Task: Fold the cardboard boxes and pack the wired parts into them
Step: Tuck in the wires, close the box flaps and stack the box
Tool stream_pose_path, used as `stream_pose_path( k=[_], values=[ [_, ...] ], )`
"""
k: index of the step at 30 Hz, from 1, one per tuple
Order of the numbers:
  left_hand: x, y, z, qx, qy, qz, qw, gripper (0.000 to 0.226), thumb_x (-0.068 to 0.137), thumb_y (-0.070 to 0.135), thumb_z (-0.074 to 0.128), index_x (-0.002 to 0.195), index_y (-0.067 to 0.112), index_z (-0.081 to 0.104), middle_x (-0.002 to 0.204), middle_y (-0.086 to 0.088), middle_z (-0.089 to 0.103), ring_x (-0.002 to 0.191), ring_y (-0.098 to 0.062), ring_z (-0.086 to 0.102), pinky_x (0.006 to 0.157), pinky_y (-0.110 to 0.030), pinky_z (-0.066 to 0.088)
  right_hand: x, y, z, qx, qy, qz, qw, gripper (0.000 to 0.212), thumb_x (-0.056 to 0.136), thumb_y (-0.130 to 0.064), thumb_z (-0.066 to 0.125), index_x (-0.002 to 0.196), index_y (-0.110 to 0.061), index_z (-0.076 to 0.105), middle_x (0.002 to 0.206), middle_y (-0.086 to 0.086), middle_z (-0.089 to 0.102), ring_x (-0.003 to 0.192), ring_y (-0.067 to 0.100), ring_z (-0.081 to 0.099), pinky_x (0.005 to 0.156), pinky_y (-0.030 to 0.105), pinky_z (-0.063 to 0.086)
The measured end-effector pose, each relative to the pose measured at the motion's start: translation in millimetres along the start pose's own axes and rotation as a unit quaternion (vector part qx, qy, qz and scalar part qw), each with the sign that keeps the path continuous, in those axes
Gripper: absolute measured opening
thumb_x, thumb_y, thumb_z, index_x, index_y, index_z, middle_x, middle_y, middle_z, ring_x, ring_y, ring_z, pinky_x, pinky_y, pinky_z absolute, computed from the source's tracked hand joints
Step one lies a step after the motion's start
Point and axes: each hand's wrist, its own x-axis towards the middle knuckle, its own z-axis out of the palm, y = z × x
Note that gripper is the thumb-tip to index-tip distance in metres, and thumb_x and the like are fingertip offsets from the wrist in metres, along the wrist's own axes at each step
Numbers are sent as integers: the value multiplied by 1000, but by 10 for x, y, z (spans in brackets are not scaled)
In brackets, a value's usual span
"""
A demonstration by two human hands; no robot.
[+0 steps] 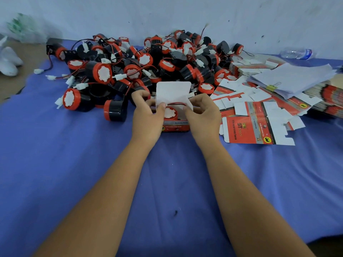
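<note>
Cardboard box (175,125), red-printed and standing on the blue cloth (92,164), sits between the two hands with its white lid flap (172,93) upright just beyond the fingertips. One wired part (171,112), a black horn with a red rim, lies inside, directly under the thumbs; its red wire (176,103) arches above the opening. Left hand (146,110) and right hand (201,112) each pinch a white side flap between curled thumb and fingers. To close well, judged from this view: push the wire loop below the rim first, fold both side flaps inward and flat, then bring the lid down and tuck its tongue. A trapped wire would likely spring the lid open. Loose horns (148,60) are heaped beyond the fingers; flat box blanks (256,130) lie outboard of the right hand.
</note>
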Motion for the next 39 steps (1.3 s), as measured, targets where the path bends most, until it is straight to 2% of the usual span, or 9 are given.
stream_pose_path(
  k=[6,11,15,20,27,32,35,37,39],
  values=[
    [-12,26,-42,38,27,71,996,21,90,12,69,92,22,50,96,4,65,92,-11,63,75,-17,48,-2,9,14,-25,-26,-17,999,18,87,-12,67,86,-29,61,83,-19,63,82,-14,58,60,4,43],
    [17,5,-86,33,-16,59,998,14,87,9,72,89,20,64,91,13,66,93,-11,65,79,-17,53,-22,19,3,-10,-42,-30,999,5,86,-20,70,87,-19,65,84,-12,66,78,-1,59,61,15,48],
    [51,-6,-132,13,-56,22,998,17,87,9,71,89,23,64,99,3,72,95,-13,68,80,-34,59,-13,28,-14,-12,-67,-30,997,5,85,-15,66,83,-18,62,83,-8,63,78,9,57,63,23,50],
    [35,-14,-193,8,-96,31,995,16,87,19,74,89,30,62,104,7,71,99,-11,66,81,-33,58,-14,37,-39,-1,-98,-31,995,8,83,-8,61,86,-15,61,87,-9,60,81,3,55,65,12,47],
    [57,-27,-206,5,-94,33,995,17,88,15,72,91,28,62,108,6,70,108,-13,64,89,-38,56,-6,21,-56,-19,-103,-36,994,8,86,-13,61,92,-19,63,91,-12,63,88,4,58,68,15,50],
    [39,-8,-199,-30,-105,21,994,30,89,13,69,98,36,52,106,14,62,98,2,62,67,-9,49,-3,-41,-24,65,-24,55,996,20,94,-18,55,112,-25,57,103,-8,66,94,11,63,75,30,54],
    [36,-17,-186,-40,-105,12,994,37,90,13,69,101,40,47,105,16,59,93,8,60,65,-6,48,-11,-76,2,-130,57,-118,983,32,90,-6,59,121,-13,59,115,3,61,104,19,59,86,34,49],
    [43,-21,-184,-47,-111,7,993,38,90,13,69,103,39,45,108,13,60,97,1,60,65,-8,49,-1,-97,30,-269,103,-279,916,26,82,-2,60,103,-9,71,112,11,65,105,29,60,90,38,42],
    [52,-25,-193,-49,-119,4,992,38,90,14,70,104,39,45,110,10,61,98,1,61,66,-8,49,-4,-124,75,-340,97,-356,865,20,77,-2,65,90,-13,75,104,4,70,104,27,61,91,36,36]
  ],
)
